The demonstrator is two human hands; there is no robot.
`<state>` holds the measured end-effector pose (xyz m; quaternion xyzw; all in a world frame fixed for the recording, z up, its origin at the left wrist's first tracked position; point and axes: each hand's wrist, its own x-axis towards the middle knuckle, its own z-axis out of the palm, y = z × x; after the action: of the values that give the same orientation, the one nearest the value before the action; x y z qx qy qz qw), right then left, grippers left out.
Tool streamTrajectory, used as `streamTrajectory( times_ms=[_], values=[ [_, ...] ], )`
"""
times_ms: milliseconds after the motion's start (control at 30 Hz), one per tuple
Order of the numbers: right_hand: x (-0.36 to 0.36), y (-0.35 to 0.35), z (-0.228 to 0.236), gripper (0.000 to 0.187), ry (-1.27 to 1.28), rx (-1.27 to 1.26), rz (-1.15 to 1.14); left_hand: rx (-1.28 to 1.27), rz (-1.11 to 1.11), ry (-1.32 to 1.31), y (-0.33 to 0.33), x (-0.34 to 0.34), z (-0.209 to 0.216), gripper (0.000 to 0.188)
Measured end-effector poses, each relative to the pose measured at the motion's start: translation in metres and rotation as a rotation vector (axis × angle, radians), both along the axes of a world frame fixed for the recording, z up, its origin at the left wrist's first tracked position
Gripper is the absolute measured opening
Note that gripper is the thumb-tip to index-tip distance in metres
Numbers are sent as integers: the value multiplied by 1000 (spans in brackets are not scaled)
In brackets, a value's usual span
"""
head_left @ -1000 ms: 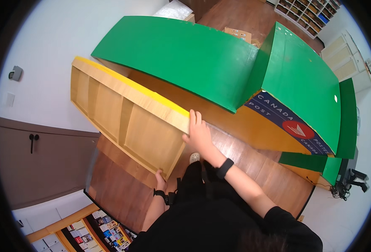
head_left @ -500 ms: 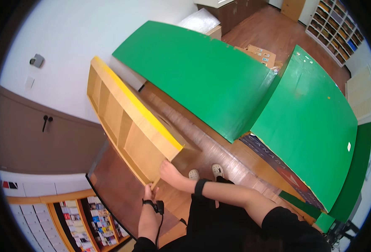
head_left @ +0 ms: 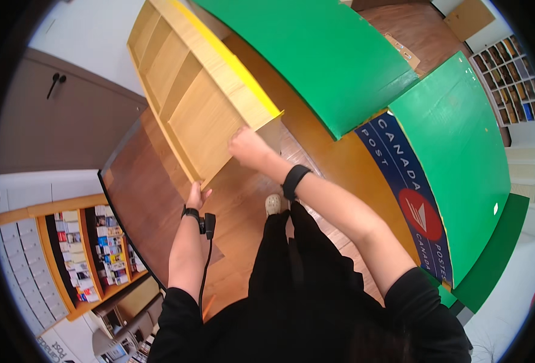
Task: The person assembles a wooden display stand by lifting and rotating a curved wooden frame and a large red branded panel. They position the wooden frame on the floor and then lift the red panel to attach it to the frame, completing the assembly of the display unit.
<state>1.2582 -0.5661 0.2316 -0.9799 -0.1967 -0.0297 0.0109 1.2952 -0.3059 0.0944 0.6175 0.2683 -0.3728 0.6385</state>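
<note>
A long light-wood shelf unit (head_left: 205, 112) with open compartments and a yellow strip (head_left: 243, 66) along one long edge slants away from me, its near end toward me. My left hand (head_left: 198, 196) is closed round the lower left corner of that end. Against the right part of the same end, my right hand (head_left: 250, 147) is closed on the board's edge; its fingertips are partly hidden. The unit's far end runs to the top of the picture. Each wrist wears a black band, and a cable hangs from the left one.
To the right are a green-topped counter (head_left: 316, 57) and another green-topped counter (head_left: 455, 145) with a dark blue printed front panel (head_left: 394, 157). A brown door (head_left: 55, 121) stands at left. Brochure racks (head_left: 74, 254) are at lower left. My shoe (head_left: 273, 204) is on the wooden floor (head_left: 146, 175).
The shelf unit and both hands sit higher in the picture, and my arms reach further forward. The view has shifted; more of the floor, racks and blue panel shows. Both hands keep their hold.
</note>
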Motion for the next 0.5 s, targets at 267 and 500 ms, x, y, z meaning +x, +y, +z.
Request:
streamTrajectory(
  times_ms=[267, 500],
  values=[
    [-48, -2, 15, 24, 62, -23, 0, 20, -61, -8, 11, -49, -20, 28],
    [-92, -3, 13, 25, 55, -30, 7, 62, 7, -48, 3, -98, -10, 27]
  ],
)
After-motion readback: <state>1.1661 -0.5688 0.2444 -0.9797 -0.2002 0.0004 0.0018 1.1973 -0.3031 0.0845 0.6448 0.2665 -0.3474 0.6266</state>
